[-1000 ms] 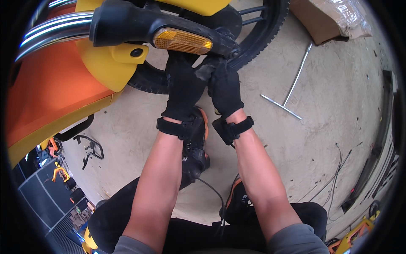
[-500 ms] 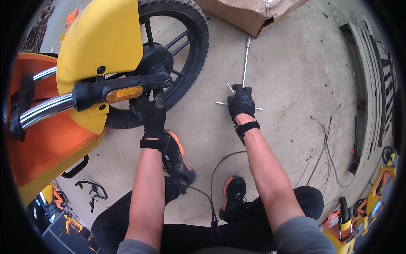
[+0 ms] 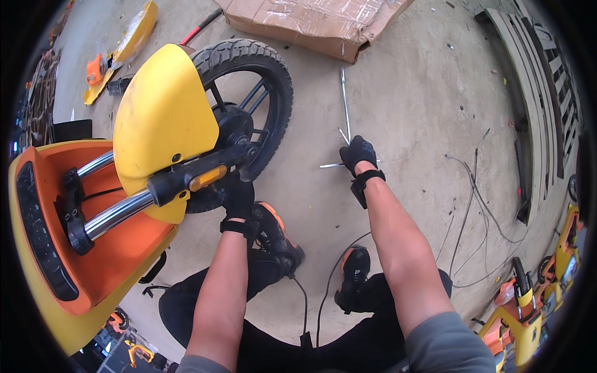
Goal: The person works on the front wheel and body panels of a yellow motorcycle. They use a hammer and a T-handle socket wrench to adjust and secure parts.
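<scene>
My left hand (image 3: 236, 196), in a black glove, is closed around the lower end of the black fork leg (image 3: 180, 181), beside the wheel hub; some of its fingers are hidden. The fork carries an orange reflector (image 3: 208, 178) and joins a black spoked wheel (image 3: 283, 93) under a yellow fender (image 3: 158, 105). To the right, my gloved right hand (image 3: 359, 154) is closed on the crossbar end of a silver T-handle wrench (image 3: 346, 102) low over the floor. A short metal prong shows by its fingers; I cannot tell whether it belongs to the wrench.
A brown cardboard box (image 3: 298, 25) lies beyond the wrench tip. Slatted wood (image 3: 528, 93) and thin cables (image 3: 476, 186) are at right. An orange and yellow vehicle body (image 3: 118, 261) fills the left. My black shoes (image 3: 354, 273) stand between my arms, near a dark cord (image 3: 326, 292).
The view has shifted, so the wheel and fender sit lower and more of the vehicle body shows. Both hands stay at the fork and the wrench.
</scene>
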`<state>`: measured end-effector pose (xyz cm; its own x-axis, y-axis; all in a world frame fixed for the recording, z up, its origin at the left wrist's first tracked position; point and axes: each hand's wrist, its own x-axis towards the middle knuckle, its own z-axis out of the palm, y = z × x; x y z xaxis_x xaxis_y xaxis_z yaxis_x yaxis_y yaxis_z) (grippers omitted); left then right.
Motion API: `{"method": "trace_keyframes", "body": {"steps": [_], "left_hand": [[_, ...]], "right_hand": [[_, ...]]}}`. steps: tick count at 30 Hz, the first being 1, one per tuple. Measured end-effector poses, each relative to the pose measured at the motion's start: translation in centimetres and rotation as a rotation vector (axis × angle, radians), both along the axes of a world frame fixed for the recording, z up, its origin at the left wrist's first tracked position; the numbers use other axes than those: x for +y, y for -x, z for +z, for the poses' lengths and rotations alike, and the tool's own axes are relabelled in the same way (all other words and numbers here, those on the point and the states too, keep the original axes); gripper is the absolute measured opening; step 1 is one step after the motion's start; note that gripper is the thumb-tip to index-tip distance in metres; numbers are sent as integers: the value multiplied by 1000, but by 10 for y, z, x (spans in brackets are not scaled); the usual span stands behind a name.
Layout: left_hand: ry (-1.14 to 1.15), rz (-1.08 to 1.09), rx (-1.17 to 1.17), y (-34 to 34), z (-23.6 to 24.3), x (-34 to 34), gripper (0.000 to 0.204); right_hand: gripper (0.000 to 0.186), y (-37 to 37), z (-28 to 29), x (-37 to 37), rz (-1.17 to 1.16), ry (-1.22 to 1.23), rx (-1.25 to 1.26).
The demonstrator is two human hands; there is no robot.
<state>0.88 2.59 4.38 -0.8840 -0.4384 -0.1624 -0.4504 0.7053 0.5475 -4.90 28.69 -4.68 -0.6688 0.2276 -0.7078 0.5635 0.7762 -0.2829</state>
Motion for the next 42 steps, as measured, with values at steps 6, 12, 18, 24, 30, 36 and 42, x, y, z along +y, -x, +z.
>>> {"method": "trace_keyframes", "body": {"steps": [6,12,18,24,30,36,42], "left_hand": [[352,-172,-95,-12,44,14,64],[-258,203,-119,-11,136,62,69],[-917,732,43,10,216,37,47],[-1127,949,237,31,209,3,42],[-949,1167,70,45,194,-6,47],[-1030,1271,122,44,199,-2,49],[-1093,1314,184,47,203,1,52]], "right_hand": [[21,-20,63,18,-80,284,-23],[21,-31,170,40,-295,662,-48],[23,-2,288,61,-187,671,-101],[22,67,311,85,186,484,-36],[21,169,321,44,262,453,-206],[21,281,335,-53,407,503,-221],[25,385,380,-165,458,524,-171]]}}
